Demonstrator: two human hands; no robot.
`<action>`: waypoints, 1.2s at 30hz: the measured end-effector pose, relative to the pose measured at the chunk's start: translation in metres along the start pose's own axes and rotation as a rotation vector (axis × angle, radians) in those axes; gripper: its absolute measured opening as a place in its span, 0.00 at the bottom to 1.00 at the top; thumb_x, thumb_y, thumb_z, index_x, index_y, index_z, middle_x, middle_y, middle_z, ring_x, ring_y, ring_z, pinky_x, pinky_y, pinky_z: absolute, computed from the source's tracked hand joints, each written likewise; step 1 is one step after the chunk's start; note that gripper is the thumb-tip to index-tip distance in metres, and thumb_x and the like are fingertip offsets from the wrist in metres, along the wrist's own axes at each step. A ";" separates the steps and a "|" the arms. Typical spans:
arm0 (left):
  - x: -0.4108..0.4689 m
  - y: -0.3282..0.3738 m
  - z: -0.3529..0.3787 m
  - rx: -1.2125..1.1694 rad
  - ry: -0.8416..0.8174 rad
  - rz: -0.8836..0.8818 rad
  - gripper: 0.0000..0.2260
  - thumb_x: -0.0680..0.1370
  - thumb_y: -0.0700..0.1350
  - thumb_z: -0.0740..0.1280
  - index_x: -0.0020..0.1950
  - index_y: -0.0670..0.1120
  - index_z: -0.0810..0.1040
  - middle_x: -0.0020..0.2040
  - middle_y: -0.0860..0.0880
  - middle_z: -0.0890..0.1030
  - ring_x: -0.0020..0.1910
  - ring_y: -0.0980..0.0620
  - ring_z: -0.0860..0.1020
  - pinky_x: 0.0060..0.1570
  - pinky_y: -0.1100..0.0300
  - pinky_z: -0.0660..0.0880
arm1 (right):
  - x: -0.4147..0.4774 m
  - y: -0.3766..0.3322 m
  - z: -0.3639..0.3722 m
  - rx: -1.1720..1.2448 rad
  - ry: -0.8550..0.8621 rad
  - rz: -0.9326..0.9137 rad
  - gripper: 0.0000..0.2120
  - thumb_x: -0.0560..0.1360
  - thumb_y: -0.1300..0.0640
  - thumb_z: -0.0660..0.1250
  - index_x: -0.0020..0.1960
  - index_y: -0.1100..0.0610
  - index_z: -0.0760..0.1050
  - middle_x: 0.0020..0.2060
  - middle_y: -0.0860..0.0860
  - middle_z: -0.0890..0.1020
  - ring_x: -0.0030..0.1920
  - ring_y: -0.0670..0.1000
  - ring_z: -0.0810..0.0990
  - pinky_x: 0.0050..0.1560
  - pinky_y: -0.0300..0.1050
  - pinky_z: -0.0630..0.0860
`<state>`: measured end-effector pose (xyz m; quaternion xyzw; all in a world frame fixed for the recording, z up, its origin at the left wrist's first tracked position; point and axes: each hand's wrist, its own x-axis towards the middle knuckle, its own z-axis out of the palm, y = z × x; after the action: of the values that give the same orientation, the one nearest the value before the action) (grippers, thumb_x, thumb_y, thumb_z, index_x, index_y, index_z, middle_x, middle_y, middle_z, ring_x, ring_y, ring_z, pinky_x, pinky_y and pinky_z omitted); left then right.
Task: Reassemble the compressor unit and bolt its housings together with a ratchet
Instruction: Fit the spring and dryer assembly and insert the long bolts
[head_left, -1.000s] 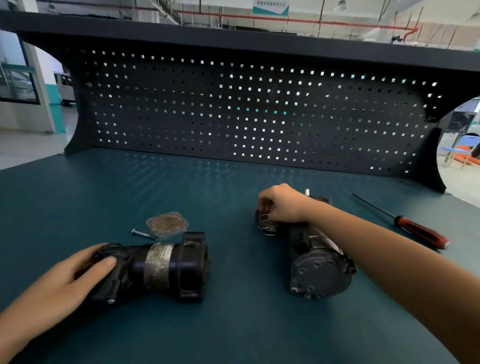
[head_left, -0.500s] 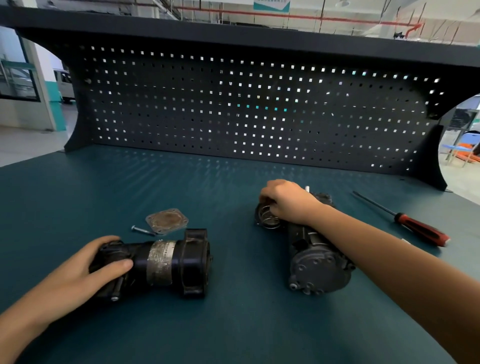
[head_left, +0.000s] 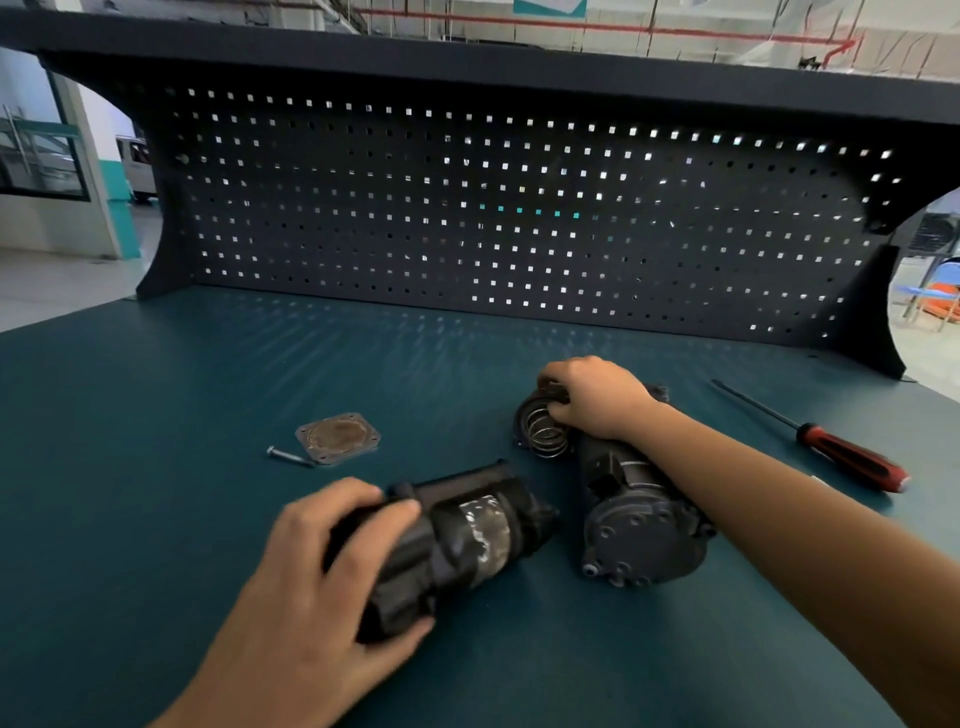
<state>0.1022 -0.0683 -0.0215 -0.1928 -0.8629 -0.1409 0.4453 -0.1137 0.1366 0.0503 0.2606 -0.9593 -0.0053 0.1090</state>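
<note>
In the lower centre of the frame, your left hand (head_left: 322, 566) is wrapped round the near end of a black housing (head_left: 467, 535), which looks blurred and lies on the teal bench (head_left: 156, 467). Right of centre, your right hand (head_left: 592, 400) curls its fingers over the far end of the grey compressor body (head_left: 639, 525), just above an exposed coil spring (head_left: 545, 431). A square cover plate (head_left: 337, 436) and a bolt (head_left: 288, 457) lie left of centre. A red-handled screwdriver (head_left: 841, 457) lies at the right.

Shot from one wide-angle head-worn camera, facing forward and down, close over the desk (head_left: 156, 415), left hand (head_left: 322, 571) at lower centre, right hand (head_left: 597, 397) mid-frame, pegboard (head_left: 467, 218) across the upper half.
</note>
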 end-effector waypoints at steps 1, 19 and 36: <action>0.003 0.007 0.005 0.036 -0.015 0.014 0.36 0.61 0.57 0.73 0.65 0.47 0.67 0.58 0.44 0.67 0.55 0.49 0.69 0.59 0.58 0.71 | 0.000 0.000 0.000 0.024 -0.013 0.017 0.17 0.75 0.56 0.64 0.63 0.55 0.72 0.57 0.55 0.78 0.57 0.59 0.75 0.52 0.51 0.72; 0.021 0.023 0.021 -0.533 -0.205 -0.734 0.31 0.47 0.65 0.69 0.47 0.68 0.62 0.53 0.66 0.73 0.49 0.69 0.73 0.43 0.75 0.69 | 0.004 0.011 -0.002 0.118 -0.030 0.002 0.16 0.74 0.52 0.66 0.61 0.50 0.75 0.57 0.51 0.79 0.56 0.56 0.76 0.55 0.53 0.75; 0.036 0.029 0.065 -0.599 -0.136 -0.701 0.27 0.60 0.48 0.79 0.51 0.65 0.69 0.54 0.58 0.74 0.54 0.65 0.73 0.49 0.72 0.68 | 0.007 0.036 0.000 0.394 -0.008 -0.049 0.13 0.79 0.55 0.61 0.61 0.55 0.77 0.60 0.50 0.79 0.62 0.51 0.74 0.59 0.39 0.67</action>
<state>0.0496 -0.0085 -0.0263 -0.0185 -0.8246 -0.5130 0.2377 -0.1376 0.1640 0.0544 0.3003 -0.9355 0.1788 0.0522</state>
